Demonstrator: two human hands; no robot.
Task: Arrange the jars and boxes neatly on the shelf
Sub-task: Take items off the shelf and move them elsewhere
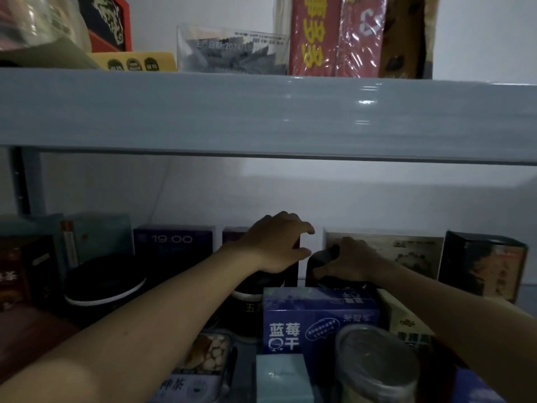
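Note:
Both my hands reach into the dim lower shelf. My left hand [276, 242] grips the top right corner of a dark purple box [232, 235] that stands at the back, thumb below and fingers over its top edge. My right hand [348, 263] is curled round the top of a black jar [315, 269] just right of that box. Behind the right hand stands a pale box with a brown picture [406, 248]. A blue box with white characters [316, 318] lies in front, below both hands.
A purple "19:00" box [174, 242], a teal box [98, 237], a round black tin [104, 283] and a dark box [482, 263] line the shelf. A silver can [374, 365] and a small pale blue box [282, 376] stand nearest. The grey upper shelf [261, 112] carries red boxes [337, 36].

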